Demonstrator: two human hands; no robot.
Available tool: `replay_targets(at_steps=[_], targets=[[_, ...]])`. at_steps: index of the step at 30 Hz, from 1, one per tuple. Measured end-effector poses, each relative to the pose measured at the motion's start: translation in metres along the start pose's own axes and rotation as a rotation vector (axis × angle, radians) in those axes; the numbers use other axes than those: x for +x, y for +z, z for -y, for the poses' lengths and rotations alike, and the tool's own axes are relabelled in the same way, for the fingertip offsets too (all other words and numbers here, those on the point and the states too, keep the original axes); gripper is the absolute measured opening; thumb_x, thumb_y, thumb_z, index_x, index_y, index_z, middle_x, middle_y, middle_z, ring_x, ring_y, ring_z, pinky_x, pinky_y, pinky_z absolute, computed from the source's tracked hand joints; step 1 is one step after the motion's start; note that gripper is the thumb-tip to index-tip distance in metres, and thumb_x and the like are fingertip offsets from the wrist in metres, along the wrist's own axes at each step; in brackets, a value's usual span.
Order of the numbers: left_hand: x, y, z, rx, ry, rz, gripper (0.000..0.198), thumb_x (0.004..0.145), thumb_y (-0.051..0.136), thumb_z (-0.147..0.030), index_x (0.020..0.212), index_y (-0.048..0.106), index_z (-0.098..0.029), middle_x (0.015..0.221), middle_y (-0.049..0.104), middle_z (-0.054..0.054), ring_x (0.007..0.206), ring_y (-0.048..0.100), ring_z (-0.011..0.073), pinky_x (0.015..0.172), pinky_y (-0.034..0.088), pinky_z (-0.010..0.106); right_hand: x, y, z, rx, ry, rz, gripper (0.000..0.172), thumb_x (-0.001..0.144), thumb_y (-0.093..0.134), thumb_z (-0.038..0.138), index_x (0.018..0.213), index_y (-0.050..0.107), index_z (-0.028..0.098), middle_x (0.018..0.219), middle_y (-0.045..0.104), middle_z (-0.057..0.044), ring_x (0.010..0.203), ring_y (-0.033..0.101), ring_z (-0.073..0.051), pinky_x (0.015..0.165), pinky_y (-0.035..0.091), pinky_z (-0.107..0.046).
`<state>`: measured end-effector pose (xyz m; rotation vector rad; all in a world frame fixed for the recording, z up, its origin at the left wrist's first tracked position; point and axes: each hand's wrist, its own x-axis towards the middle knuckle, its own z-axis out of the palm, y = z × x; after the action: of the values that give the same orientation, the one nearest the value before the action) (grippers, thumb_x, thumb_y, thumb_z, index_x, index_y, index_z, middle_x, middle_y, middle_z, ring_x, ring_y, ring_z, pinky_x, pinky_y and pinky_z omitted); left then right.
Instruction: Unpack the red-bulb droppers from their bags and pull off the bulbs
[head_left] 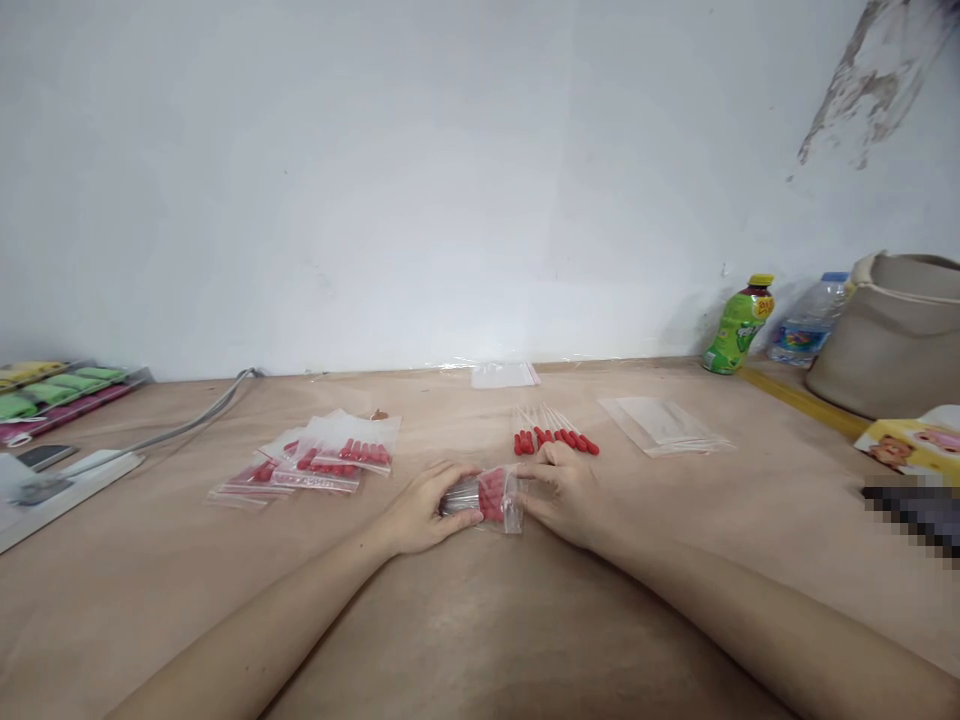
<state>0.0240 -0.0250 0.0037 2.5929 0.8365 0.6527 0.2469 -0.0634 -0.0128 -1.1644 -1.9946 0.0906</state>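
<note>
A small clear zip bag (491, 498) with red-tipped droppers inside lies on the brown table (480, 620) between my hands. My left hand (424, 508) is closed on its left end. My right hand (566, 492) pinches its right end with fingers pressed together. Just beyond my right hand lies a loose row of red-tipped droppers (553, 433). To the left sits a pile of filled zip bags (319, 460) holding the same red-tipped droppers.
A stack of empty clear bags (664, 425) lies at the right, another bag (504, 374) by the wall. A green bottle (739, 325), water bottle (810, 320) and beige bag (892, 335) stand far right. A power strip (71, 480), cable and phone lie left.
</note>
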Motion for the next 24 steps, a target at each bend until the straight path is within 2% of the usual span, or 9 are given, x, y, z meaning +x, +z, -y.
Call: replay_targets(at_steps=[3,5,9,13,16,20,24], targets=[[0.001,0.002,0.002,-0.011,-0.025,-0.034,0.049,0.073,0.059,-0.043,0.115,0.048,-0.02,0.112,0.056,0.007,0.104,0.051,0.0219,0.09,0.04,0.036,-0.001,0.003,0.006,0.179,0.096,0.152,0.014,0.074,0.06,0.027,0.086,0.064,0.021,0.069,0.054,0.0,0.063,0.048,-0.012,0.057,0.037,-0.024],[0.002,0.002,0.003,-0.029,-0.042,-0.03,0.052,0.072,0.06,-0.044,0.116,0.048,-0.02,0.112,0.055,0.007,0.103,0.051,0.0223,0.09,0.04,0.036,0.0,0.004,0.01,0.245,0.163,0.205,0.015,0.073,0.061,0.028,0.085,0.062,0.021,0.07,0.055,0.002,0.064,0.049,-0.011,0.056,0.037,-0.022],[0.002,0.001,0.001,-0.044,-0.051,0.007,0.048,0.072,0.06,-0.045,0.112,0.052,-0.02,0.103,0.056,0.006,0.097,0.052,0.0206,0.084,0.043,0.033,0.004,0.007,0.015,0.234,0.24,0.197,0.022,0.066,0.066,0.028,0.085,0.061,0.019,0.07,0.052,0.001,0.064,0.047,-0.012,0.057,0.037,-0.023],[0.001,0.0,0.0,-0.034,-0.063,0.017,0.042,0.073,0.059,-0.043,0.108,0.055,-0.02,0.093,0.055,0.005,0.086,0.054,0.0178,0.075,0.046,0.029,0.006,0.011,0.014,0.312,0.279,0.158,0.03,0.063,0.068,0.022,0.092,0.061,0.019,0.084,0.054,-0.002,0.077,0.049,-0.015,0.068,0.04,-0.026],[0.001,-0.001,0.0,-0.039,-0.004,0.012,0.039,0.076,0.057,-0.04,0.108,0.053,-0.02,0.1,0.056,0.006,0.094,0.052,0.0187,0.082,0.043,0.031,0.007,0.013,0.012,0.367,0.272,0.115,0.033,0.061,0.068,0.017,0.093,0.061,0.019,0.085,0.054,-0.002,0.075,0.049,-0.014,0.067,0.04,-0.025],[0.002,-0.001,-0.002,-0.019,0.027,0.025,0.039,0.079,0.054,-0.039,0.113,0.051,-0.021,0.11,0.055,0.006,0.102,0.051,0.0197,0.089,0.04,0.033,0.007,0.011,0.012,0.399,0.167,0.126,0.022,0.067,0.063,0.015,0.088,0.065,0.022,0.085,0.057,-0.001,0.073,0.049,-0.012,0.063,0.038,-0.022],[0.002,-0.001,-0.002,0.006,0.004,0.022,0.042,0.08,0.052,-0.04,0.117,0.049,-0.021,0.114,0.055,0.007,0.106,0.05,0.0202,0.092,0.04,0.034,0.007,0.009,0.012,0.252,0.2,0.176,0.019,0.073,0.057,0.017,0.091,0.063,0.023,0.081,0.06,0.0,0.074,0.049,-0.014,0.067,0.037,-0.025]])
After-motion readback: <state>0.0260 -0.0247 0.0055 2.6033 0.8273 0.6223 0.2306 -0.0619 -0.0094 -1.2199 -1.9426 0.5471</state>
